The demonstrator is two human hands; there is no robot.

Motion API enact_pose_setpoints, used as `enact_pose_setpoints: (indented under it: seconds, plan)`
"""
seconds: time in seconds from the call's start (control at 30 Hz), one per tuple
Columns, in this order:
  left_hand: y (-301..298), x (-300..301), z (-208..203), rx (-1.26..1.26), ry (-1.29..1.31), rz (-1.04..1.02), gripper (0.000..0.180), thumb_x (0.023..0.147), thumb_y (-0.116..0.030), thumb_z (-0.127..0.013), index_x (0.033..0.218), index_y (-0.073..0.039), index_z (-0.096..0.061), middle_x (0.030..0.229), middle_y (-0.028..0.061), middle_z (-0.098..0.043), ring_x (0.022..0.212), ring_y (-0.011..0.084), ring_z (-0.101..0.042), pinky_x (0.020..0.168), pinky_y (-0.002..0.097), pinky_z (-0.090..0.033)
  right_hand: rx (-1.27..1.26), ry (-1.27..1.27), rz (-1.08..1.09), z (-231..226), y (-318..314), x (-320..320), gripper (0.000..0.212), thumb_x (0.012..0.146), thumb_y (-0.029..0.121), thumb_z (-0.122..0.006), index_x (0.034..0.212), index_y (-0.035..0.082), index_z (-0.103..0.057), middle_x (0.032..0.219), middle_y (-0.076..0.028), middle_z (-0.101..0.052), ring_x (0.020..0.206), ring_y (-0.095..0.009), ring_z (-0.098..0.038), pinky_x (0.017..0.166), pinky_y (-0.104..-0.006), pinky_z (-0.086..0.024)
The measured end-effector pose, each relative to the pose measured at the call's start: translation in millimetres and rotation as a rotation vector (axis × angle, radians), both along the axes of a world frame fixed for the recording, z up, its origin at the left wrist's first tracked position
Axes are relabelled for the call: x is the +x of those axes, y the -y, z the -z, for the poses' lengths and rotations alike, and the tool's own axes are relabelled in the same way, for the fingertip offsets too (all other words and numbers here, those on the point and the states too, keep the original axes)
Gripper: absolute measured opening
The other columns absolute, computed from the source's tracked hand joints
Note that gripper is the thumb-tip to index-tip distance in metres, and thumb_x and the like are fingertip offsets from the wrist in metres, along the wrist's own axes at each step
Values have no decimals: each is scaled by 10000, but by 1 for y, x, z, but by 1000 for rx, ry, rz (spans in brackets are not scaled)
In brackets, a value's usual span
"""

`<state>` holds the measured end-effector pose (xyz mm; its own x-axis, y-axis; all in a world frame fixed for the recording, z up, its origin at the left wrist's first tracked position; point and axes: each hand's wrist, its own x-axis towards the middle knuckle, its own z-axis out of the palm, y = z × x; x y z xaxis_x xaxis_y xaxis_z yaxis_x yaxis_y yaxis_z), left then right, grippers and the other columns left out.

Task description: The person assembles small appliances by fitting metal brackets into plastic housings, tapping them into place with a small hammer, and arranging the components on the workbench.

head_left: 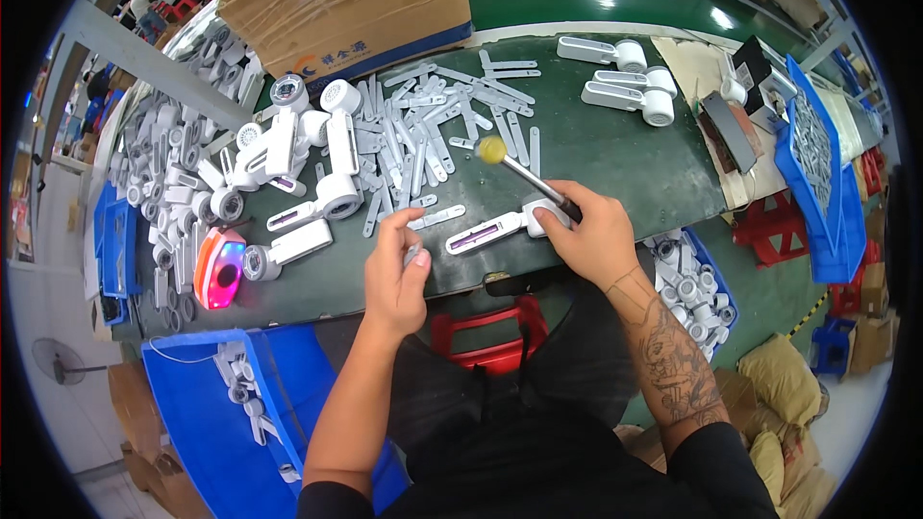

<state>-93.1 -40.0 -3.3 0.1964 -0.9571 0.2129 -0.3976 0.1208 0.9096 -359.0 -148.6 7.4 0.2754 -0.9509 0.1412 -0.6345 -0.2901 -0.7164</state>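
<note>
My right hand (598,235) is closed round the dark handle of a small mallet (524,171) with a yellow head, which points up and to the left. Under its thumb lies the round end of a white handheld fan (486,232), flat on the green worktable (385,284). A long slot in this fan's handle shows something purple inside. To the left, my left hand (396,274) has its fingers curled, pinching a small light-grey piece (412,255) that is mostly hidden. Just beyond it is a heap of flat grey strips (413,139).
Many white fans (279,149) crowd the table's left, beside a lit orange speaker-like device (221,267). A cardboard box (356,10) stands at the back. Several fans (625,86) lie back right, near a blue tray (812,149). Blue bins (279,394) flank me below the table edge.
</note>
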Motion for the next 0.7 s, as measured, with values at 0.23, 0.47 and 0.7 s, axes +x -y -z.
enact_pose_setpoints:
  seconds: [0.23, 0.47, 0.7]
  plan:
    - [8, -17, 8, -138, 414, -73, 458, 830, -340, -943, 1175, -100, -761, 772, 50, -596, 604, 253, -579, 575, 410, -489, 145, 63, 42, 0, -4, 2, 381, 934, 318, -816, 1260, 124, -773, 861, -148, -783, 752, -361, -751, 715, -422, -594]
    - [-10, -26, 29, -145, 523, -122, 313, 788, -182, -946, 1071, -151, -815, 742, 42, -542, 585, 241, -589, 540, 387, -477, 102, 35, 29, 5, -5, 6, 356, 951, 302, -799, 1281, 174, -765, 806, -146, -762, 746, -360, -749, 692, -441, -583]
    - [-5, -30, 33, -154, 521, -136, 259, 800, -91, -888, 1041, -148, -813, 762, 50, -583, 591, 261, -610, 544, 389, -485, 124, 51, 23, 7, -7, 5, 357, 955, 305, -795, 1290, 186, -759, 812, -140, -763, 748, -358, -751, 686, -446, -583]
